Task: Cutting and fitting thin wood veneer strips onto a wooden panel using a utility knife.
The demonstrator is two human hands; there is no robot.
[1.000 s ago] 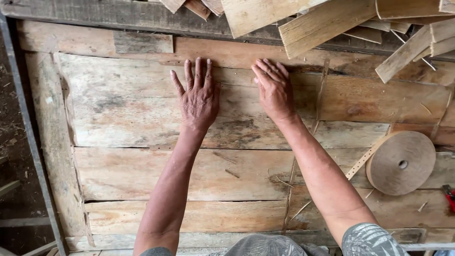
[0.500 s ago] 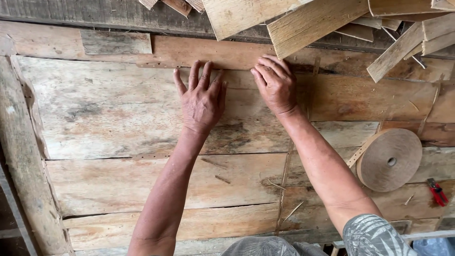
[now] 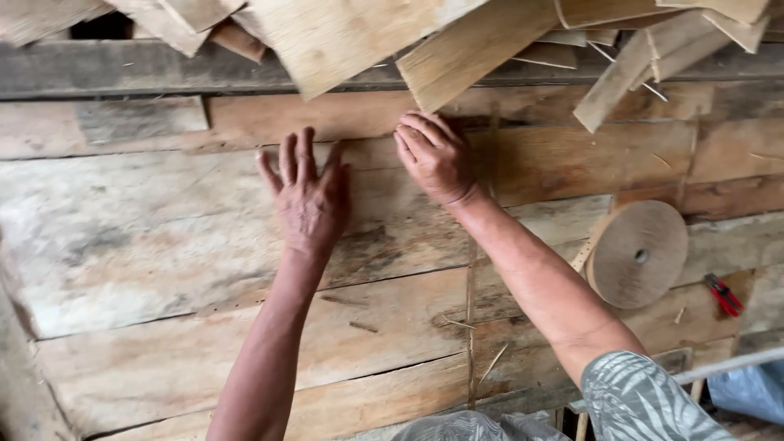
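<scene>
Both of my hands lie palm down on a wide, thin sheet of pale grey-brown wood veneer (image 3: pixel 147 237) spread across a rough plank bench. My left hand (image 3: pixel 309 196) is flat with its fingers spread, near the sheet's upper edge. My right hand (image 3: pixel 434 155) rests just to its right, fingers close together and slightly curled, fingertips at the sheet's top edge next to an orange-brown veneer strip (image 3: pixel 572 159). Neither hand grips anything.
A pile of cut veneer pieces (image 3: pixel 457 41) overhangs the far edge of the bench. A round roll of brown tape (image 3: pixel 639 253) lies at the right, with small red-handled pliers (image 3: pixel 723 294) beyond it. More veneer sheets (image 3: pixel 245 359) lie nearer me.
Both hands have slid toward the far edge and a little left on the sheet; the view has shifted so the bench's left end is more exposed.
</scene>
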